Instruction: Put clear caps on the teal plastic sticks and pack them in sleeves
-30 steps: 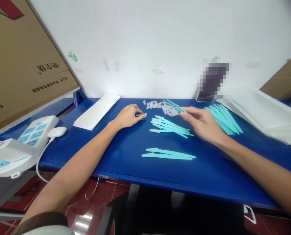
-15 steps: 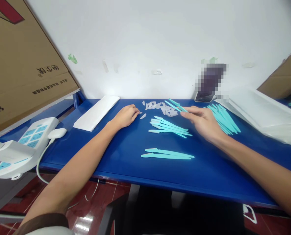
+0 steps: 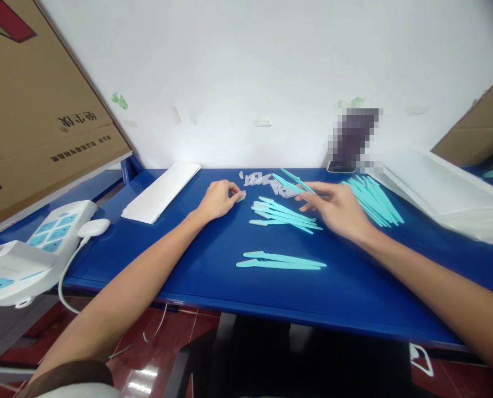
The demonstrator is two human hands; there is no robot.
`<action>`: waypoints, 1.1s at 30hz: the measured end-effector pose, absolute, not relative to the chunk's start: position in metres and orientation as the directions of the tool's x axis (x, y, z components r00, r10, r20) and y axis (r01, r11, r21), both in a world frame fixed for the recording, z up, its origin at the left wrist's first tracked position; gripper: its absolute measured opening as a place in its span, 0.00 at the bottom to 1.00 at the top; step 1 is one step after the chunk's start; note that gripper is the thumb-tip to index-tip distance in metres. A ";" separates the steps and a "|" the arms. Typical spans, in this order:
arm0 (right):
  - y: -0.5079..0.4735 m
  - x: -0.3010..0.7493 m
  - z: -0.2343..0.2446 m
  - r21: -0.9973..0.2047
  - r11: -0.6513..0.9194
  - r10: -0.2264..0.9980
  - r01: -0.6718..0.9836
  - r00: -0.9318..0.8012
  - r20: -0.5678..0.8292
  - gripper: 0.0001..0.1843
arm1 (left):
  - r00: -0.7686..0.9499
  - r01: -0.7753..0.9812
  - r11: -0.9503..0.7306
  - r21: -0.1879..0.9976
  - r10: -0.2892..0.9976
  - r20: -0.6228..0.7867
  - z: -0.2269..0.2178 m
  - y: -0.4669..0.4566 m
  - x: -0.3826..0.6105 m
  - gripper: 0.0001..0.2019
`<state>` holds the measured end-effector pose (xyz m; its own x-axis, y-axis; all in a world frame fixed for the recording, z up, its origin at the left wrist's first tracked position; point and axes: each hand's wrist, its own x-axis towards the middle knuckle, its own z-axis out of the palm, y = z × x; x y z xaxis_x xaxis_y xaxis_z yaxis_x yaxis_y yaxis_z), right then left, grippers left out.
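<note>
My left hand (image 3: 218,199) rests on the blue table (image 3: 196,260) with its fingertips pinched on a small clear cap (image 3: 240,195). My right hand (image 3: 337,207) holds a thin teal stick (image 3: 292,179) between thumb and fingers, its tip pointing left over a heap of clear caps (image 3: 271,181). Between the hands lies a fan of several teal sticks (image 3: 285,215). Two more teal sticks (image 3: 280,261) lie side by side nearer to me. A bigger pile of teal sticks (image 3: 374,200) lies just right of my right hand.
A white flat pack (image 3: 162,192) lies at the table's left rear. A white power strip (image 3: 26,251) and plug (image 3: 93,227) sit left, under a leaning cardboard box (image 3: 30,99). Clear plastic bags (image 3: 445,193) lie far right. A blurred phone (image 3: 352,141) leans on the wall.
My left hand dropped one clear cap, then pinched it again. My right hand drew slightly left with its teal stick over the caps.
</note>
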<state>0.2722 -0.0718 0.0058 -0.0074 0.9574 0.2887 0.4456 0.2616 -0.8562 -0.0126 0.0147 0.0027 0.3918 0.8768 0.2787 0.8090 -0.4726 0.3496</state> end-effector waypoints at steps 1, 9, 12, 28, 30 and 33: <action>-0.073 0.272 0.006 -0.843 0.275 0.954 0.462 -0.026 0.297 0.16 | 0.395 0.806 -0.472 0.359 0.879 0.269 0.004 0.013 -0.012 0.11; -0.080 0.270 0.016 -0.567 0.350 0.905 0.746 -0.113 0.410 0.15 | 0.483 0.780 -0.533 0.327 0.846 0.226 0.010 0.003 -0.008 0.11; -0.078 0.273 0.016 -0.513 0.385 0.880 0.767 -0.137 0.455 0.15 | 0.505 0.760 -0.549 0.347 0.836 0.215 0.011 0.003 -0.008 0.10; -0.084 0.272 0.021 -0.384 0.523 0.828 0.761 -0.347 0.441 0.15 | 0.399 0.281 -0.396 0.874 0.877 0.269 0.021 -0.002 -0.004 0.15; -0.085 0.272 0.020 -0.388 0.541 0.817 0.746 -0.357 0.452 0.16 | 0.392 0.194 -0.370 0.908 0.878 0.274 0.024 -0.005 -0.001 0.17; -0.085 0.272 0.017 -0.397 0.544 0.814 0.739 -0.352 0.461 0.16 | 0.378 0.146 -0.388 0.910 0.872 0.311 0.026 -0.007 0.001 0.18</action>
<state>0.2716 -0.0849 0.0173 -0.3521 0.8143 0.4614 0.7390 0.5444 -0.3968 0.0011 -0.0072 0.0258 0.3781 0.8719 0.3112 0.1461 -0.3881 0.9100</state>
